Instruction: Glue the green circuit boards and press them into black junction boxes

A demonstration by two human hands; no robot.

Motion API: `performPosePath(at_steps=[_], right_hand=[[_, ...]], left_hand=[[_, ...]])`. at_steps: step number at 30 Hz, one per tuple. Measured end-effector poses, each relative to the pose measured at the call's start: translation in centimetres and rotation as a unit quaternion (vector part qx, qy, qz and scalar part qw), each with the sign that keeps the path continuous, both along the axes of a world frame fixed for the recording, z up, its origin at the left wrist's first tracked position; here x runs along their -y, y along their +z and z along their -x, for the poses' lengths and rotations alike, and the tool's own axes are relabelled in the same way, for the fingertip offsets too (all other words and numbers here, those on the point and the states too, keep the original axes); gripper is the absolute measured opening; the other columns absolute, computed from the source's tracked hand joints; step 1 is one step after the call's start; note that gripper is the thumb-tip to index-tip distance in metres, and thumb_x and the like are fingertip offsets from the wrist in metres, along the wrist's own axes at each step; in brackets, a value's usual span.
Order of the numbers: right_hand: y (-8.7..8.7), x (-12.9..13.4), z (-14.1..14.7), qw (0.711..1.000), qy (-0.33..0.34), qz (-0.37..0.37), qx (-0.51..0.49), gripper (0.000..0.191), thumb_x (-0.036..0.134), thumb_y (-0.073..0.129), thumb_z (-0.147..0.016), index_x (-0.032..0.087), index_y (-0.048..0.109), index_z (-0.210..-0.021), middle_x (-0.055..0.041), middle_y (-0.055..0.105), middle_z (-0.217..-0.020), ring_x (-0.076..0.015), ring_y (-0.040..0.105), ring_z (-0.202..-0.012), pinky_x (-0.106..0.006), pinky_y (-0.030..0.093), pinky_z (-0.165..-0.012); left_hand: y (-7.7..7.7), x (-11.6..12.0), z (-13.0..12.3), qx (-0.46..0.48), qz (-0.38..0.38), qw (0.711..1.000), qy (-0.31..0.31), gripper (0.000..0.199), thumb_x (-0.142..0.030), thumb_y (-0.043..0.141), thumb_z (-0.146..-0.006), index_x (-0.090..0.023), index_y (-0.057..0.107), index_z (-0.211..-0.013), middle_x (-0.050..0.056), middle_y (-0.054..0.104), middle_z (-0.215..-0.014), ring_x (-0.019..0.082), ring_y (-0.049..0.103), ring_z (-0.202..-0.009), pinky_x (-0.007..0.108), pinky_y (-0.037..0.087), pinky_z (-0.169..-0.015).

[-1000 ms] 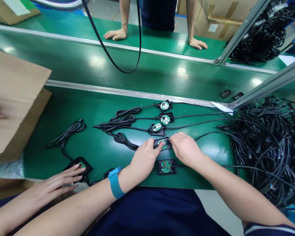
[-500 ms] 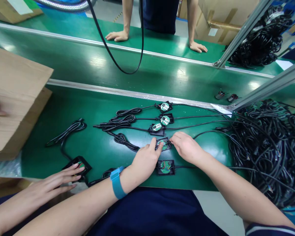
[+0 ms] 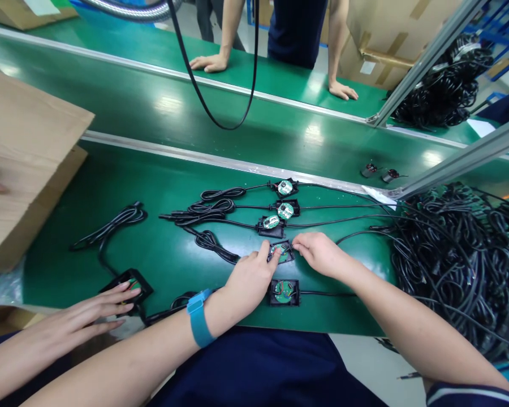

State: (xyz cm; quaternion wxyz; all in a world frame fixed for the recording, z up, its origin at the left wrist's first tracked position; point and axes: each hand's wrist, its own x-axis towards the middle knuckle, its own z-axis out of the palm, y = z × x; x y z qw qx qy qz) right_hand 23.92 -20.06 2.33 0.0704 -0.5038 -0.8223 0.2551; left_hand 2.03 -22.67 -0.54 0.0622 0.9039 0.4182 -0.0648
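Note:
My left hand [image 3: 251,279], with a teal wrist strap [image 3: 201,319], has its thumb and fingers on the left part of a black open housing [image 3: 287,252] with a green circuit board inside. My right hand [image 3: 320,253] pinches the black cable at the housing's right end. Just below lies another open housing [image 3: 284,292] with a board and wires. Above sit several housings, among them one with a round board [image 3: 285,211] resting on it. Coiled black cables [image 3: 212,212] run out to their left.
A large heap of black cables [image 3: 445,265] lies at the right. At the left, a co-worker's hand [image 3: 97,308] touches another housing [image 3: 141,285] beside a cardboard box [image 3: 29,158]. Across the bench a person leans on both hands. A black cable loop [image 3: 220,123] hangs overhead.
The camera view has shifted slightly. Both my hands stay at the same housing with nearly the same hold.

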Motion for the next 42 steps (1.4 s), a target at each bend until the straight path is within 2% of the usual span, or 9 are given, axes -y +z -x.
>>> performPosePath(at_steps=[4,11,20,25,28,31,34,36,42], right_hand=[[-0.6,0.0,-0.2,0.999,-0.016,0.010,-0.027,0.021,0.017,0.047,-0.099,0.017,0.066,-0.089,-0.0028,0.066,-0.078,-0.0147,0.056,-0.071,-0.026,0.039,-0.070],[-0.2,0.3,0.2,0.995,-0.046,0.030,-0.084,0.019,0.017,0.048,-0.098,0.018,0.063,-0.086,-0.0003,0.063,-0.074,-0.0130,0.054,-0.066,-0.024,0.040,-0.068],[-0.4,0.4,-0.1,1.000,-0.010,0.007,-0.006,0.019,0.015,0.047,-0.097,0.017,0.065,-0.091,-0.0038,0.066,-0.080,-0.0158,0.058,-0.072,-0.027,0.040,-0.071],[0.2,0.1,0.8,0.996,0.000,0.012,0.090,0.020,0.013,0.050,-0.093,0.017,0.066,-0.082,-0.0051,0.069,-0.079,-0.0171,0.059,-0.073,-0.028,0.037,-0.069],[0.8,-0.3,1.3,0.992,-0.010,0.027,0.120,0.022,0.014,0.050,-0.093,0.017,0.066,-0.078,-0.0051,0.069,-0.076,-0.0170,0.060,-0.071,-0.028,0.036,-0.067],[1.3,-0.7,1.7,0.993,-0.043,0.061,0.091,0.019,0.012,0.053,-0.089,0.017,0.069,-0.080,-0.0050,0.071,-0.081,-0.0162,0.061,-0.075,-0.026,0.038,-0.070],[1.4,-1.0,2.1,0.987,-0.111,0.101,0.057,0.014,0.026,0.061,-0.089,0.017,0.069,-0.082,-0.0036,0.071,-0.081,-0.0148,0.060,-0.072,-0.025,0.037,-0.064],[1.2,-1.3,2.4,0.981,-0.143,0.114,0.062,0.024,0.039,0.066,-0.088,0.019,0.067,-0.076,-0.0016,0.069,-0.074,-0.0141,0.057,-0.066,-0.025,0.035,-0.059],[1.7,-2.7,3.9,0.961,-0.138,0.159,0.181,0.025,0.043,0.075,-0.080,0.021,0.066,-0.073,-0.0022,0.070,-0.075,-0.0175,0.062,-0.072,-0.027,0.034,-0.059]], left_hand=[[-0.4,0.1,0.1,0.023,-0.011,1.000,0.008,0.055,-0.006,0.045,-0.092,-0.020,0.048,-0.145,0.020,0.051,-0.136,0.021,0.068,-0.090,0.035,0.058,-0.078],[-0.3,0.0,0.1,0.034,0.001,0.999,0.007,0.055,-0.006,0.044,-0.092,-0.019,0.048,-0.145,0.020,0.052,-0.131,0.022,0.068,-0.089,0.037,0.058,-0.076],[-0.1,0.1,0.2,0.014,-0.004,1.000,-0.006,0.057,-0.006,0.043,-0.092,-0.018,0.044,-0.147,0.020,0.052,-0.132,0.023,0.067,-0.089,0.037,0.057,-0.075],[0.1,-0.1,0.2,0.007,0.004,1.000,-0.012,0.057,-0.005,0.042,-0.092,-0.017,0.044,-0.148,0.020,0.053,-0.131,0.023,0.068,-0.090,0.037,0.057,-0.075],[0.2,-0.2,0.2,-0.001,0.000,1.000,-0.021,0.056,-0.006,0.043,-0.093,-0.016,0.045,-0.148,0.020,0.054,-0.130,0.023,0.068,-0.089,0.036,0.058,-0.075],[0.2,-0.3,0.2,-0.007,-0.012,0.999,-0.029,0.057,-0.005,0.043,-0.092,-0.017,0.045,-0.147,0.020,0.054,-0.131,0.021,0.069,-0.086,0.035,0.058,-0.073],[0.2,-0.4,0.2,-0.020,-0.024,0.999,-0.036,0.057,-0.004,0.044,-0.091,-0.018,0.047,-0.146,0.020,0.054,-0.133,0.020,0.069,-0.083,0.034,0.058,-0.071],[0.1,-0.3,0.2,-0.020,-0.033,0.999,-0.037,0.056,-0.004,0.045,-0.091,-0.017,0.048,-0.145,0.020,0.055,-0.132,0.021,0.069,-0.082,0.034,0.058,-0.070],[-0.1,-0.2,0.2,-0.009,-0.034,0.999,-0.031,0.056,-0.005,0.045,-0.091,-0.017,0.048,-0.146,0.021,0.055,-0.132,0.023,0.069,-0.084,0.037,0.058,-0.070]])
